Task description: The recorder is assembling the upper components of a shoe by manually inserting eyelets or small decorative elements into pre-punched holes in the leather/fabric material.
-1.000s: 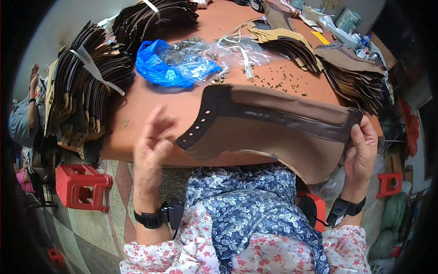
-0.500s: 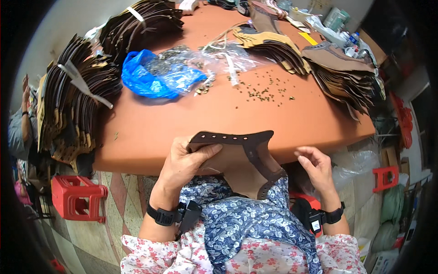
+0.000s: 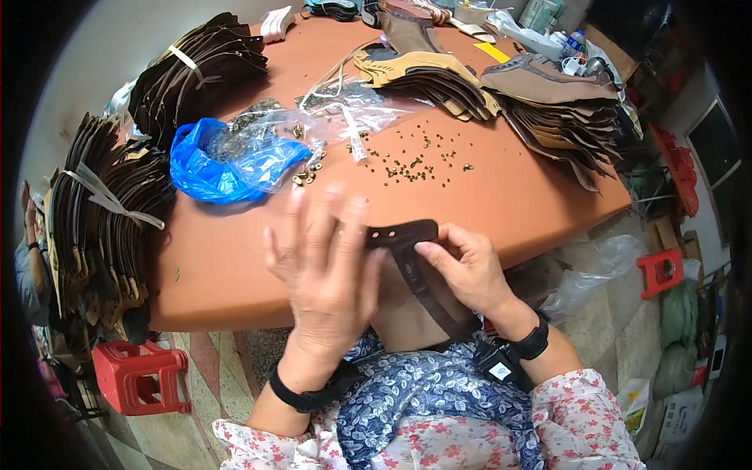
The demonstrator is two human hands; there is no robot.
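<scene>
A brown boot upper (image 3: 407,317) with a dark band and a row of holes hangs over the near table edge, above my lap. My right hand (image 3: 474,270) pinches its top right corner between thumb and fingers. In front of its left part my left hand (image 3: 329,270) is raised with fingers spread, somewhat blurred, hiding several of the holes. I cannot tell whether it touches the piece. Farther back, small brass-coloured eyelets (image 3: 411,168) lie scattered on the orange table (image 3: 235,258).
Left of the eyelets sits a blue plastic bag (image 3: 207,176), beside a clear bag of metal parts (image 3: 251,129). Tied stacks of uppers (image 3: 102,227) stand at the left; other stacks (image 3: 560,117) lie at the right. A red stool (image 3: 141,376) stands on the floor at left.
My left hand has let go of the upper's left end and spread its fingers. My right hand has come in from the right and taken the top right corner. The view has shifted slightly.
</scene>
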